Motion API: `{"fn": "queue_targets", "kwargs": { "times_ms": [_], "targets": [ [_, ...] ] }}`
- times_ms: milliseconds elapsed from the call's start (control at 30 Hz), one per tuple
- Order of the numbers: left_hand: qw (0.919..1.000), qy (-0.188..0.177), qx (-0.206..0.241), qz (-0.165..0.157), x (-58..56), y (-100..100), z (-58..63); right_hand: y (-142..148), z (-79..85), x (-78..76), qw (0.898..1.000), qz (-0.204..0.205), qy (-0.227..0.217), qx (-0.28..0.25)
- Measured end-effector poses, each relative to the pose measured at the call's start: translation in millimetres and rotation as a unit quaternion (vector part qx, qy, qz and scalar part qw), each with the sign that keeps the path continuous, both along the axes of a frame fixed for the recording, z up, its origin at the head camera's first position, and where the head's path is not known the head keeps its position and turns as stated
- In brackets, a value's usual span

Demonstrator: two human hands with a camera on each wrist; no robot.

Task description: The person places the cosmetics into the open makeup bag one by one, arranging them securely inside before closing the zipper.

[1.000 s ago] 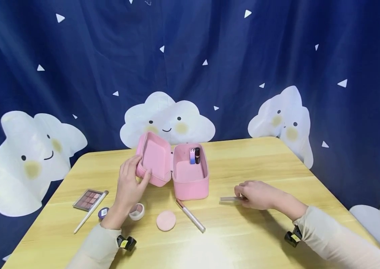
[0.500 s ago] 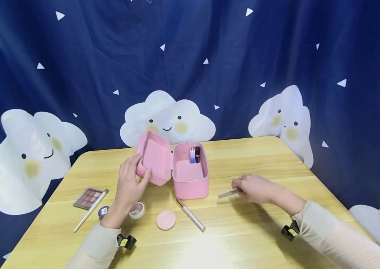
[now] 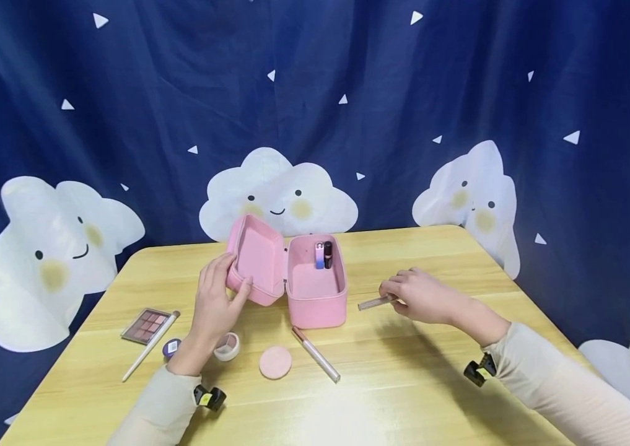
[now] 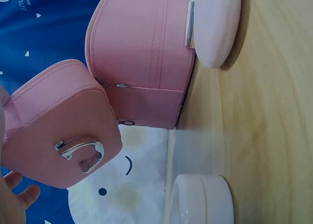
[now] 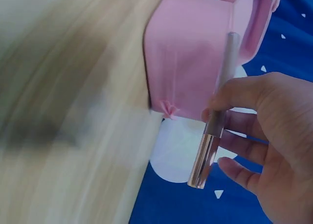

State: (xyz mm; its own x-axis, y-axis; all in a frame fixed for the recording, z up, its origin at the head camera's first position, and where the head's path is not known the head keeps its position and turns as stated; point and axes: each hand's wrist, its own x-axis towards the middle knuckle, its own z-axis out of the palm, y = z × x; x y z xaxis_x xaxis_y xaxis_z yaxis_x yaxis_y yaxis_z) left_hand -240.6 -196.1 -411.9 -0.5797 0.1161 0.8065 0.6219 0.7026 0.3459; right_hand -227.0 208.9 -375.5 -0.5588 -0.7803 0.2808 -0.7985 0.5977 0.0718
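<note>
A pink vanity case (image 3: 317, 310) stands on the wooden table, its lid (image 3: 259, 257) swung out to the left. My left hand (image 3: 217, 303) grips that lid by its edge, thumb at the near corner; the left wrist view catches the lid's carry handle (image 4: 80, 153). Inside the case, a pink-and-blue lipstick (image 3: 319, 255) and a black one (image 3: 328, 255) stand against the right wall. Right of the case, my right hand (image 3: 423, 297) pinches a slim lip gloss tube (image 5: 227, 62) with a rose-gold end, raised above the tabletop.
Left on the table lie an eyeshadow palette (image 3: 144, 326), a makeup brush (image 3: 150, 347) and a small purple pot (image 3: 171, 347). Nearer the middle are a white round pot (image 3: 227, 348), a pink puff (image 3: 275, 362) and another slim tube (image 3: 317, 354). A blue curtain (image 3: 315, 93) hangs behind.
My right hand has lifted the lip gloss tube from the table and moved it up and slightly left toward the case. The left hand stays on the lid.
</note>
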Motion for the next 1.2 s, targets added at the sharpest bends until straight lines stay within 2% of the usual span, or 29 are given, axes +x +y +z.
{"fn": "queue_targets", "kwargs": {
  "times_ms": [267, 433, 667, 933, 1200],
  "targets": [
    [1.0000, -0.007, 0.000, 0.000, -1.0, 0, -3.6, -9, 15.2, -7.7, 0.999, 0.019, 0.038, -0.030],
    [0.9999, -0.007, 0.004, 0.008, 0.7, -4, -4.4, -21, 24.2, -14.3, 0.998, 0.023, 0.056, -0.027],
    [0.9999, -0.015, 0.001, 0.005, 2.9, -3, -1.0, -34, 34.9, -23.0, 0.997, 0.026, 0.068, -0.023],
    [1.0000, -0.006, 0.000, 0.004, 1.4, -1, -0.2, -47, 40.1, -33.6, 0.995, 0.041, 0.081, -0.028],
    [1.0000, -0.002, -0.006, 0.005, -1.7, -1, -1.7, -55, 37.8, -49.3, 0.995, 0.049, 0.089, -0.020]
  ]
}}
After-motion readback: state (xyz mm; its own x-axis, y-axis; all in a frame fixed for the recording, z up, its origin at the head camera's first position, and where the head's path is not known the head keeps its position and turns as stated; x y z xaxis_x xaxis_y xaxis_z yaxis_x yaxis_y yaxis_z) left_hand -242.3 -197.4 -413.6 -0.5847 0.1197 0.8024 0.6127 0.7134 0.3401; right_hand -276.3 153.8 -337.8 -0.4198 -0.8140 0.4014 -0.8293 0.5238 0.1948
